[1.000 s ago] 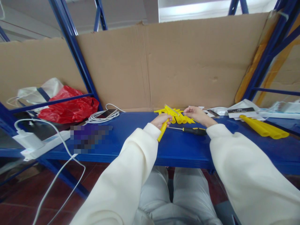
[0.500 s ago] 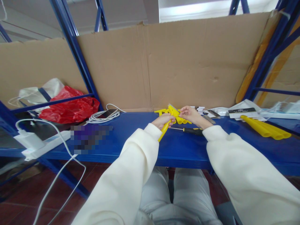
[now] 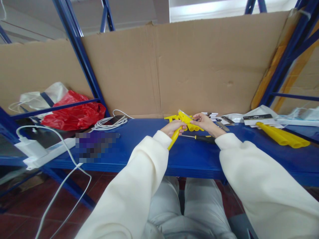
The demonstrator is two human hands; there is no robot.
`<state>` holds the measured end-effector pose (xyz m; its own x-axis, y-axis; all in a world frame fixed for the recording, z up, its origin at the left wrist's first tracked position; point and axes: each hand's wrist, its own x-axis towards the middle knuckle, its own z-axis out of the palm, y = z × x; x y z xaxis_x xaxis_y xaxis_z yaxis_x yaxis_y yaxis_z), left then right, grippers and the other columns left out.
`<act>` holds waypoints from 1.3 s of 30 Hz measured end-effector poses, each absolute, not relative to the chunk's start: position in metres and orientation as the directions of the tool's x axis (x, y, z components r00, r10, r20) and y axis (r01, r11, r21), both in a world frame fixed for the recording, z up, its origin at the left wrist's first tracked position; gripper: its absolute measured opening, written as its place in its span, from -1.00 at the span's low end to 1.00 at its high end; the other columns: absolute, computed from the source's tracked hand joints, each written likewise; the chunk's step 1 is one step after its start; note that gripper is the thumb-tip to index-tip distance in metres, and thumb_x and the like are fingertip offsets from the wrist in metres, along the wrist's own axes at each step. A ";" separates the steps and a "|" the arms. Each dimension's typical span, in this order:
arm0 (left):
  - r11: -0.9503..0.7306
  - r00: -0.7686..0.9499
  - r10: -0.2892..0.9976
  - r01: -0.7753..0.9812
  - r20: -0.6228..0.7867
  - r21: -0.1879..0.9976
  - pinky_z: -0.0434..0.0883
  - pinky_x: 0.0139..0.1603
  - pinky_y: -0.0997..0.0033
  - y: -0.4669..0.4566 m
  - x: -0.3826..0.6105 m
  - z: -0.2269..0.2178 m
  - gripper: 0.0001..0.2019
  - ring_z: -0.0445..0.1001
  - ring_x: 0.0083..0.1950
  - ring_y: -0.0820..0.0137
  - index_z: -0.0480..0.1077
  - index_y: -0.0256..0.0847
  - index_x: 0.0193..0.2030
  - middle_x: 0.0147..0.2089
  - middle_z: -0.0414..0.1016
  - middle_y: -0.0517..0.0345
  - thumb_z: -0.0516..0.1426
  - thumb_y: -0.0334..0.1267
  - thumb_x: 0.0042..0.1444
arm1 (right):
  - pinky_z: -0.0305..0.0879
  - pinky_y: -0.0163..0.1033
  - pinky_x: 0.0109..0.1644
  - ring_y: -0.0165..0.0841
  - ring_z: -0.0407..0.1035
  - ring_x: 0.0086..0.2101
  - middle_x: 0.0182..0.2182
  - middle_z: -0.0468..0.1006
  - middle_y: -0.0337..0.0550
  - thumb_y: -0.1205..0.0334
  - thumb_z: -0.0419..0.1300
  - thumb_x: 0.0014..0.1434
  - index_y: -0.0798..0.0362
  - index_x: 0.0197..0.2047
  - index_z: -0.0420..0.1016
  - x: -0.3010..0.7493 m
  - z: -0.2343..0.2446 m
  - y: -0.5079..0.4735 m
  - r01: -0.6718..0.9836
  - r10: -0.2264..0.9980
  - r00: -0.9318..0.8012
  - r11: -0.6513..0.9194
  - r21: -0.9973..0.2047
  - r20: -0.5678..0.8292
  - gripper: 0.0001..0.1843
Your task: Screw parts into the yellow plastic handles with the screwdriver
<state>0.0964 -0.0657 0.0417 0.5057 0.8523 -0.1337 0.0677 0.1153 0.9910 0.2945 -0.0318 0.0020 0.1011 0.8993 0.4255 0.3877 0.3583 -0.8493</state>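
My left hand (image 3: 173,128) is closed round the yellow handle of a scraper (image 3: 176,135), held slanting above the blue table. Its wide yellow head (image 3: 183,116) with a pale blade edge points up and away from me. At the right edge of that head is my right hand (image 3: 203,122), thumb and fingertips pinched together; whatever small thing is between them is hidden. Behind the hands lie more yellow scraper parts (image 3: 170,118), partly covered. A screwdriver (image 3: 204,139) with a black and yellow grip rests just below my right hand.
Yellow tube-like handles (image 3: 282,135) lie at the right beside a black-and-white card packet (image 3: 258,120). Metal blades (image 3: 222,126) are right of my hand. At left are a coiled white cable (image 3: 109,124), a red bag (image 3: 74,111) and a power strip (image 3: 53,152). Cardboard (image 3: 199,63) stands behind.
My right fingertips have come down slightly, from just beside the scraper head onto its right edge. My left hand keeps its hold on the handle, almost unmoved.
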 end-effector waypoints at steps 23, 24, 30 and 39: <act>0.280 0.341 0.921 -0.249 -0.187 0.927 0.02 -0.70 0.66 -0.051 0.085 0.040 -0.74 0.02 -0.71 0.61 0.18 -0.15 -0.36 -0.59 0.12 0.40 -0.05 -0.57 0.30 | 0.45 -0.13 -0.14 -0.11 0.53 -0.26 -0.37 0.65 -0.02 -0.41 0.45 -0.03 0.03 -0.40 0.62 0.338 0.031 -0.059 0.805 0.967 -0.194 0.252 -0.537 0.164 -0.40; 0.286 0.320 0.927 -0.260 -0.197 0.922 0.02 -0.70 0.66 -0.050 0.084 0.039 -0.74 0.02 -0.71 0.61 0.18 -0.15 -0.35 -0.59 0.12 0.40 -0.06 -0.58 0.29 | 0.45 -0.13 -0.15 -0.09 0.55 -0.25 -0.36 0.67 -0.03 -0.40 0.50 -0.11 0.02 -0.40 0.65 0.346 0.035 -0.062 0.814 0.963 -0.252 0.263 -0.518 0.094 -0.40; 0.303 0.255 0.939 -0.299 -0.230 0.905 0.01 -0.69 0.67 -0.043 0.082 0.033 -0.75 0.04 -0.70 0.61 0.18 -0.15 -0.32 -0.58 0.13 0.40 -0.05 -0.59 0.27 | 0.41 -0.14 -0.27 -0.09 0.55 -0.32 -0.43 0.64 -0.14 -0.29 0.62 -0.41 -0.05 -0.46 0.68 0.366 0.036 -0.071 0.878 0.967 -0.246 0.192 -0.439 -0.070 -0.43; 0.337 0.240 0.930 -0.256 -0.278 0.906 0.03 -0.67 0.65 -0.037 0.079 0.030 -0.76 0.04 -0.70 0.61 0.19 -0.14 -0.34 -0.58 0.13 0.41 0.02 -0.61 0.16 | 0.25 -0.23 -0.48 -0.29 0.40 -0.54 -0.61 0.51 -0.20 -0.35 0.56 -0.35 -0.02 -0.58 0.52 0.362 0.030 -0.070 0.818 0.972 -0.231 0.219 -0.531 0.044 -0.41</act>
